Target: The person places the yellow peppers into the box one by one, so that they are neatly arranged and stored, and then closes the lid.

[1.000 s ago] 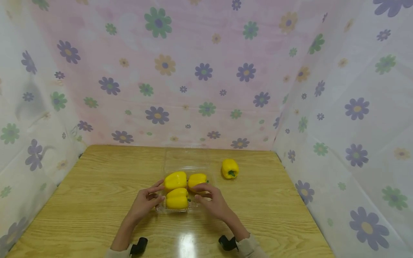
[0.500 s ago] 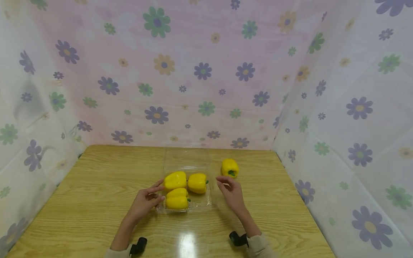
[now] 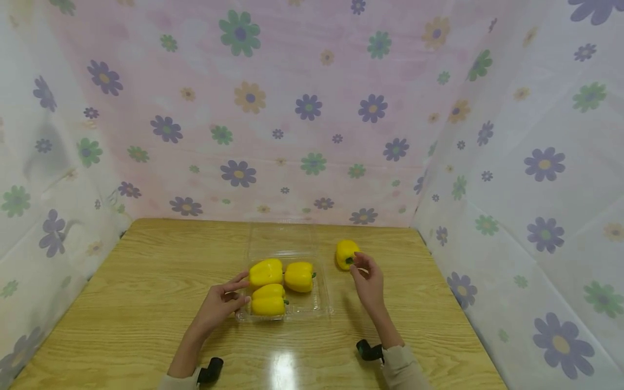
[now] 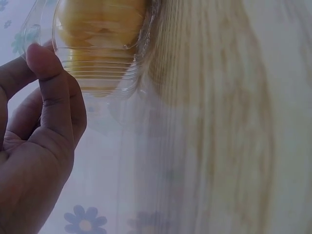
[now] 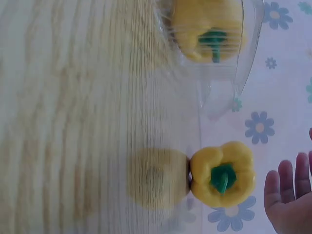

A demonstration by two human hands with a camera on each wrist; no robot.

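A clear plastic clamshell box [image 3: 307, 306] lies with its lid flipped back, holding a back-left yellow bell pepper [image 3: 265, 272], a right one [image 3: 298, 277] and a front one [image 3: 267, 301]. My left hand [image 3: 216, 310] pinches the box's left edge between thumb and fingers, as the left wrist view shows on the ribbed plastic [image 4: 97, 73]. My right hand [image 3: 370, 281] is at a loose yellow bell pepper [image 3: 345, 251] right of the box, its fingers overlapping the stem side in the head view. In the right wrist view the fingers stand apart from that pepper.
A wooden table [image 3: 146, 287] bears everything. The raised lid [image 3: 281, 238] reaches toward the back edge. Floral cloth [image 3: 312, 135] hangs behind and on both sides. Each wrist carries a black camera mount [image 3: 369, 350].
My right hand has left the right pepper in the box and moved right and back to the loose pepper. The left hand and the box have stayed in place.
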